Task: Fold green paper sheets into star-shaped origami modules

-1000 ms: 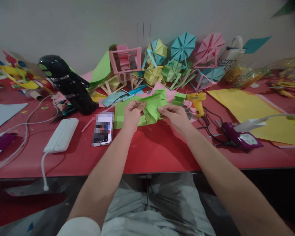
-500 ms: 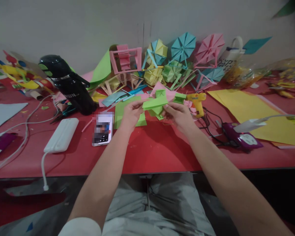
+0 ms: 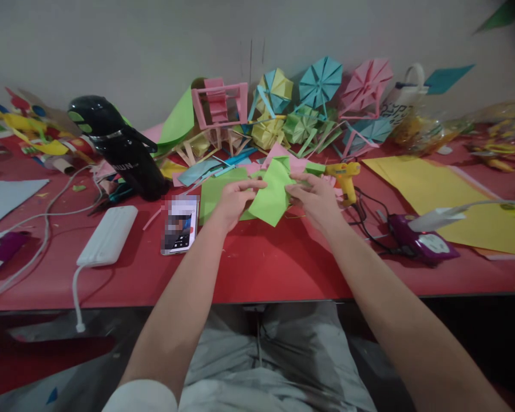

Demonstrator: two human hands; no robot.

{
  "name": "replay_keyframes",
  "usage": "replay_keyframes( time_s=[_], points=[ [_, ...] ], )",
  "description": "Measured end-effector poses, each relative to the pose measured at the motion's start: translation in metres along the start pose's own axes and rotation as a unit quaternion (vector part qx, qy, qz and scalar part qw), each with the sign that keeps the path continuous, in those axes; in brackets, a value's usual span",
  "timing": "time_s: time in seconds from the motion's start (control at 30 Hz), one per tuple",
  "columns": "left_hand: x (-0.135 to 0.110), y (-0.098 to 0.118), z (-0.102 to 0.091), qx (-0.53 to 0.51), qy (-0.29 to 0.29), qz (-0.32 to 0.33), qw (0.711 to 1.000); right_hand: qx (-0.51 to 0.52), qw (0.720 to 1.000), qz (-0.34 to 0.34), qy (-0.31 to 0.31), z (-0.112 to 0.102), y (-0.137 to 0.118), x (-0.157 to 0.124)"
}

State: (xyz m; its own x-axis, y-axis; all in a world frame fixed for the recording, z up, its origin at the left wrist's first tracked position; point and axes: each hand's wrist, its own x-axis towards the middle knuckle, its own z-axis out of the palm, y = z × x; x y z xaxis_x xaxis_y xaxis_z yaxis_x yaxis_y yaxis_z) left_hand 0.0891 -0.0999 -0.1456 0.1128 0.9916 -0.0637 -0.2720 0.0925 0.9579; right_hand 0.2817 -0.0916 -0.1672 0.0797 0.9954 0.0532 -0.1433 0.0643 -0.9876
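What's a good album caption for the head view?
Left hand and right hand hold a green paper piece over a red table, paper wheels behind, glue gun nearby.

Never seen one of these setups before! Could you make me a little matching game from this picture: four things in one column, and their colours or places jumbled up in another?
Things:
1. Green paper
2. Glue gun
3. Bottle
4. Phone

Colours and places:
A. Black
B. On the table, just right of the white power bank
C. Between the left hand and the right hand
D. Yellow

Right pairs: 1-C, 2-D, 3-A, 4-B
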Motion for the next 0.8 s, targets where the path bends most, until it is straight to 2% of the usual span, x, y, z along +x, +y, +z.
replay_keyframes(
  time_s=[0.13,0.27,0.43,0.7,0.8],
  points=[
    [0.000,0.001,0.004,-0.014,0.035,-0.023,0.999,-0.022,1.000,0.005,-0.001,0.000,0.004,0.002],
    [0.001,-0.007,0.003,0.059,0.089,-0.006,0.994,-0.029,1.000,0.000,-0.011,0.003,0.004,0.000],
    [0.004,-0.011,0.001,0.115,0.098,-0.007,0.989,-0.035,0.999,-0.006,-0.036,0.005,0.001,-0.003],
    [0.007,-0.013,0.003,0.102,0.113,0.026,0.988,-0.049,0.996,-0.022,-0.076,0.005,0.001,-0.005],
    [0.008,-0.014,0.003,0.096,0.114,0.024,0.989,-0.057,0.993,-0.051,-0.091,0.005,0.003,-0.004]
  ],
)
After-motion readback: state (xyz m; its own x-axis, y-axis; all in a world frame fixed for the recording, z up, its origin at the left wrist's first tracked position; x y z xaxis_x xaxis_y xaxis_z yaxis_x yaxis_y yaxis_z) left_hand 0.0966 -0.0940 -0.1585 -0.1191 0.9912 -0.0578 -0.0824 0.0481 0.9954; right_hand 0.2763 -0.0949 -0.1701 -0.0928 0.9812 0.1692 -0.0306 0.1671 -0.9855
